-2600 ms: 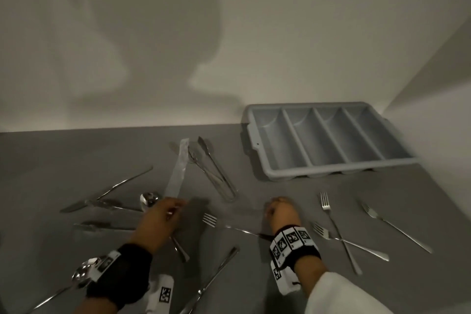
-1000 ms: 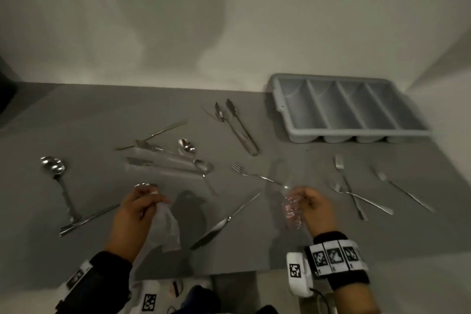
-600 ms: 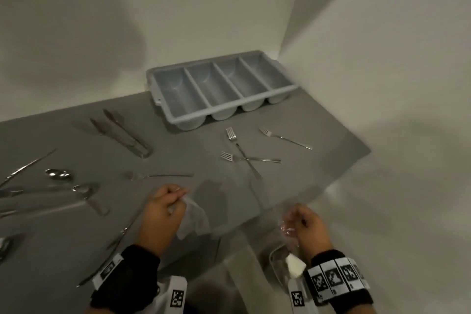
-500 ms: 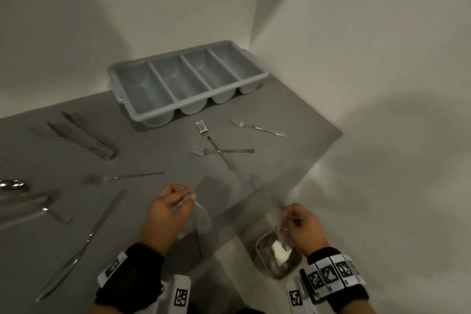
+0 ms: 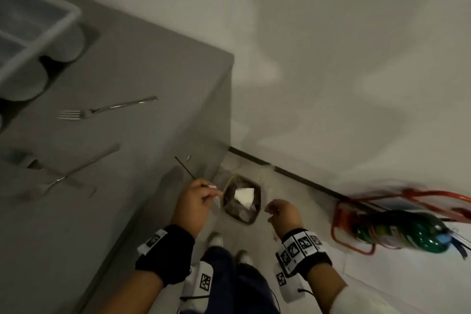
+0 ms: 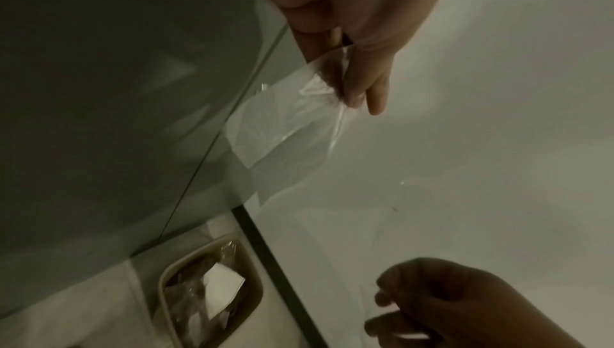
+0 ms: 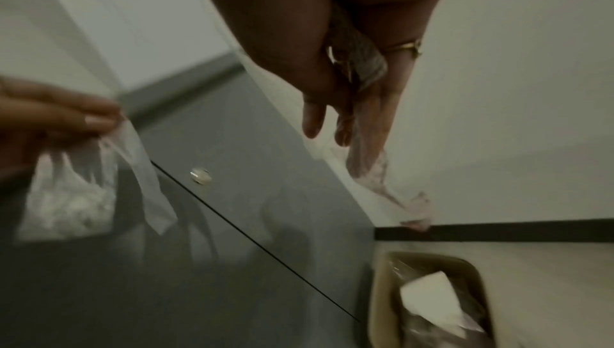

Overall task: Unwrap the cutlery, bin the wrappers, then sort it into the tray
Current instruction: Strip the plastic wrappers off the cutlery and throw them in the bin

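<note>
**Wrapper Disposal: Both Hands Over the Bin**

Position: the left hand (image 5: pixel 195 201) hangs just beside the table (image 5: pixel 142 89) edge, above the near rim of the bin (image 5: pixel 257 214) on the floor; the right hand (image 5: pixel 284 213) hangs on the bin's other side.

Grip state, left: thumb and fingers (image 6: pixel 360 83) pinch the top edge of a clear wrapper (image 6: pixel 285 127); the film hangs down freely below the pinch; no other contact.

Grip state, right: the fingers are curled loosely round a second, crumpled wrapper (image 7: pixel 382 177) with faint pink print; part is bunched against the palm, the tail trails below the fingertips; the hold looks light.

Bin contents: crumpled clear film and a white paper scrap (image 5: pixel 244 195) are visible inside.

Handling notes, as judgement: the film is very light, limp and slippery; it has no stiffness and will drift, not drop straight; it may cling to the skin on release. Take hold at an edge or a bunched fold, as both hands do; bring each hand over the middle of the opening before the fingers part, otherwise the film may land on the floor.

Remaining work: a fork (image 5: pixel 102 111) and further cutlery (image 5: pixel 76 173) lie bare on the table; the tray (image 5: pixel 38 33) stands at the far left; its visible compartments hold nothing.
</note>
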